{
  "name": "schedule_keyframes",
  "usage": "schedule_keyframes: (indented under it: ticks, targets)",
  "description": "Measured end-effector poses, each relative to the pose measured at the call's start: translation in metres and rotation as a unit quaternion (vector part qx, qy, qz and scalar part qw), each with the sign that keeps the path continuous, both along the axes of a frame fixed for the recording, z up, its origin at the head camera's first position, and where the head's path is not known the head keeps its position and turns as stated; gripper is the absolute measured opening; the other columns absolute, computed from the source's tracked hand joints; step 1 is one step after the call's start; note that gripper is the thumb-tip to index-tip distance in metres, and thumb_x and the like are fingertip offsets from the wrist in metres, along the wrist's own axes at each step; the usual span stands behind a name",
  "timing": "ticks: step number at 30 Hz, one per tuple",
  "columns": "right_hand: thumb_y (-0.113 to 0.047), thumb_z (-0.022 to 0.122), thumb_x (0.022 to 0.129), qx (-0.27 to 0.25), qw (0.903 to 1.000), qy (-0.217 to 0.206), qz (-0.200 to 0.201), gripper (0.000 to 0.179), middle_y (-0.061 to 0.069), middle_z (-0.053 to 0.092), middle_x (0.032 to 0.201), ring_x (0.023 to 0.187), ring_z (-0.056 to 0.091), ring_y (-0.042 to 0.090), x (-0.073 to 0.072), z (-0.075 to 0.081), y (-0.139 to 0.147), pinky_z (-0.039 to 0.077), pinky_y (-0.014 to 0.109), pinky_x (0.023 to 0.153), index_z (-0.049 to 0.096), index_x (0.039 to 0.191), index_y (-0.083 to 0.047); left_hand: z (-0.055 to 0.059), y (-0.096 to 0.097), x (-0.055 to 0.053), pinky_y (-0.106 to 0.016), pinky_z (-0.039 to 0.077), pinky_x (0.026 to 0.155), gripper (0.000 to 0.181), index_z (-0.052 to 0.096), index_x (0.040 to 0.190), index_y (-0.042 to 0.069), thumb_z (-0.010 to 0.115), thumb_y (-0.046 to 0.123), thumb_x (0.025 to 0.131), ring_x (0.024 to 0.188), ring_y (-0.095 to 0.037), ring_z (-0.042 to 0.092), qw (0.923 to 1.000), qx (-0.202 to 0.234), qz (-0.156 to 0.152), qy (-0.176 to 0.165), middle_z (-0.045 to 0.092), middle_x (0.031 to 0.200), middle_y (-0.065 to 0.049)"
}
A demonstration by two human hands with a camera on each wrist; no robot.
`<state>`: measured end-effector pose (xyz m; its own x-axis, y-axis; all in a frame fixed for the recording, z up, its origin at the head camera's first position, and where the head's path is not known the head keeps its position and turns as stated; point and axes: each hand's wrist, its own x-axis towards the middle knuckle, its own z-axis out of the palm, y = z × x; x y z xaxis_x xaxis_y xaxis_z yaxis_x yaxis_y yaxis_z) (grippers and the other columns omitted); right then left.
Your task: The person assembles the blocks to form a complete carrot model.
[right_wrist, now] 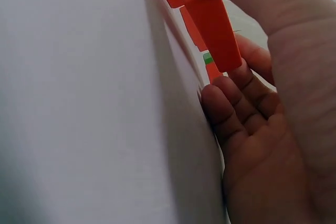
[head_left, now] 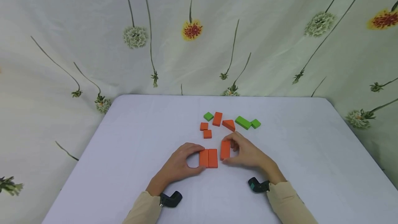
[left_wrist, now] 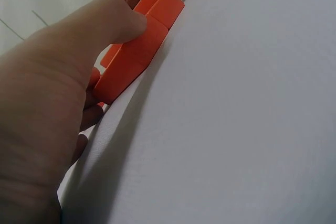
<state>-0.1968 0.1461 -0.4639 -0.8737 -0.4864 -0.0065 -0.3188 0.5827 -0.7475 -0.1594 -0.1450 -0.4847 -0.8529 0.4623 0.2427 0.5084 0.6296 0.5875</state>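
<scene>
Two orange rectangular blocks lie side by side on the table, touching along their long edges. My left hand (head_left: 181,161) pinches the left block (head_left: 203,158) of this pair, thumb at its near end and fingers at the far end. The other block (head_left: 212,158) lies directly to its right. Slightly farther right, my right hand (head_left: 248,153) holds a third orange block (head_left: 225,150) by its two ends, with a narrow gap between it and the pair. In the right wrist view this held block (right_wrist: 215,32) appears tilted and raised off the tabletop.
Beyond the hands lie two small orange blocks (head_left: 207,134), an upper orange rectangle (head_left: 217,119), an orange triangular block (head_left: 229,124), a long green block (head_left: 243,122) and small green blocks (head_left: 208,116). The white table (head_left: 140,130) meets a flower-printed cloth (head_left: 174,61) behind.
</scene>
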Motion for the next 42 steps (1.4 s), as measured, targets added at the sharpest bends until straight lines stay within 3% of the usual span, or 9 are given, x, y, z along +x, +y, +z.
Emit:
schedule_keyframes:
  ticks: [6,15,23,32,42]
  targets:
    - [-0.037,0.091,0.076,0.000,0.9993,-0.012,0.035,0.059,-0.009,0.055,0.108,0.103,0.052,0.014,0.006,0.001,-0.001,0.050,0.027,0.086,0.058,0.125,-0.029,0.000,0.000,0.000,-0.038,0.053,0.106,0.056,0.067,0.134,0.025,0.086,0.039,0.083,0.125,-0.010,0.058,1.0000,0.001,0.003,-0.003,0.066,0.131,0.009]
    - [-0.034,0.091,0.076,0.006,0.9974,0.006,0.071,0.057,-0.016,0.056,0.114,0.106,0.052,0.011,0.007,-0.001,-0.007,0.050,0.027,0.092,0.060,0.124,-0.030,0.001,0.001,0.001,-0.038,0.053,0.106,0.056,0.067,0.134,0.024,0.086,0.038,0.083,0.125,-0.011,0.059,1.0000,0.004,0.003,0.000,0.066,0.131,0.008]
    - [-0.039,0.090,0.078,0.014,0.9978,0.021,0.061,0.057,-0.017,0.057,0.120,0.111,0.053,0.008,0.008,-0.003,-0.008,0.052,0.033,0.100,0.063,0.128,-0.031,0.001,-0.001,0.001,-0.039,0.055,0.103,0.057,0.066,0.136,0.021,0.086,0.032,0.084,0.124,-0.015,0.059,0.9999,0.014,0.002,0.002,0.066,0.132,0.005]
    - [-0.038,0.088,0.080,0.026,0.9968,0.063,0.043,0.061,-0.008,0.056,0.131,0.125,0.052,0.014,0.008,-0.008,-0.013,0.051,0.047,0.108,0.065,0.136,-0.029,0.005,-0.007,-0.003,-0.041,0.055,0.103,0.061,0.067,0.138,0.021,0.087,0.039,0.083,0.125,-0.018,0.060,0.9990,-0.028,0.020,0.028,0.069,0.130,0.004]
    - [-0.036,0.089,0.080,0.024,0.9966,0.066,0.044,0.060,-0.008,0.056,0.131,0.125,0.052,0.014,0.010,-0.009,-0.014,0.051,0.045,0.108,0.065,0.135,-0.028,0.000,-0.012,-0.004,-0.042,0.054,0.105,0.061,0.068,0.134,0.018,0.088,0.038,0.081,0.124,-0.017,0.058,0.9991,-0.007,0.037,0.018,0.066,0.130,0.003]
